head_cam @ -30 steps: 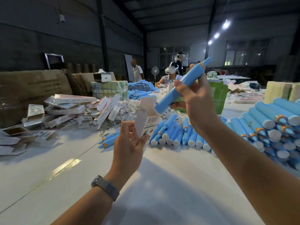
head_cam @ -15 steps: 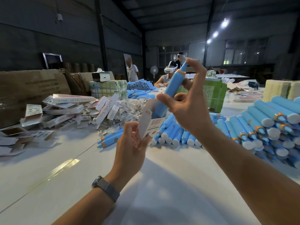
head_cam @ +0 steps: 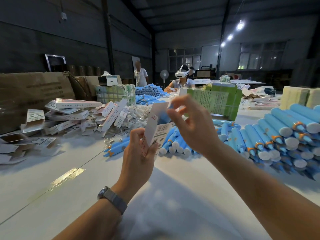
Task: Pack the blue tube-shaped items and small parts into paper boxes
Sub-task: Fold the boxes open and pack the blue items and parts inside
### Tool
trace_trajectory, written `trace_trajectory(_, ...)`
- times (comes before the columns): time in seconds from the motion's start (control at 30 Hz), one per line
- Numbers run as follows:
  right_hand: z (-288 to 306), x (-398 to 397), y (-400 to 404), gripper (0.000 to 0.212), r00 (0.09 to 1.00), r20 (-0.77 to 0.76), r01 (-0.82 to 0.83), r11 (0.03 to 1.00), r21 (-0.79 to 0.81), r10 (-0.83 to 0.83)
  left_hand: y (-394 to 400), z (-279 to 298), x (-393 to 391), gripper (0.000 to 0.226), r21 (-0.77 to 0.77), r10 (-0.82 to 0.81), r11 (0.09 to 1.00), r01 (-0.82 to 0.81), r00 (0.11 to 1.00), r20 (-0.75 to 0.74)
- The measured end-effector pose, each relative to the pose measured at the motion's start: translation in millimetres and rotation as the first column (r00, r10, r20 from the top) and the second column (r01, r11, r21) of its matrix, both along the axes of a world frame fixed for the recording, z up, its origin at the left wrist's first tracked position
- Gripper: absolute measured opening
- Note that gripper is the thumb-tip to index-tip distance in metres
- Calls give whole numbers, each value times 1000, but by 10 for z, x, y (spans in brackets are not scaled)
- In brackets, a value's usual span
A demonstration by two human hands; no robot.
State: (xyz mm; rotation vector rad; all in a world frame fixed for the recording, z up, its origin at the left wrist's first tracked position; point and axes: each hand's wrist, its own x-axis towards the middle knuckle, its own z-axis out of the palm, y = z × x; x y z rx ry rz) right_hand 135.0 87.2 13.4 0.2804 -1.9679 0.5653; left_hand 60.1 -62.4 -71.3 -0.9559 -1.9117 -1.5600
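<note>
Holding the paper box (head_cam: pixel 156 129) upright, the left hand (head_cam: pixel 138 158) wraps its fingers (head_cam: pixel 136 135) narrowly round the lower part, thumb on the near face and the open mouth pointing up past the fingertips. The blue tube (head_cam: pixel 164 117) sits mostly inside that mouth; only a strip of blue shows between the raised top flap and the right hand (head_cam: pixel 194 130). The right hand's fingers (head_cam: pixel 180 103) are spread loosely just above the box, and whether any fingertip touches the tube's upper end I cannot tell, since that end is blurred.

My judgement is that the tube is nearly seated and the flap comes next. Several things could go wrong from here. If the tube stands proud of the rim, the flap would buckle or tear when folded down over it. A tight squeeze from the left fingers could pinch the thin card and jam the tube partway. A loose grip lets the box slide downwards through the palm under the push. More loose tubes (head_cam: pixel 174 144) lie on the table (head_cam: pixel 173 196) just beyond the left fingertips, and a dropped box could scatter them.
</note>
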Motion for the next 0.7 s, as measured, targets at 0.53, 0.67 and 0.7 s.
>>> trace_trajectory(0.53, -214, -1342, 46, 34, 808, 552, 213, 975, 55, -208, -122, -9, -369, 35, 242, 261, 922, -303, 946, 192)
trace_trajectory(0.67, -252, -2036, 12, 52, 534, 724, 196, 897, 396, -436, -140, -25, -399, 34, 275, 249, 912, -305, 943, 220)
trace_trajectory(0.7, -271, -2170, 2, 53, 467, 736, 171, 867, 469, -490, -148, -31, -406, 34, 289, 241, 909, -302, 944, 226)
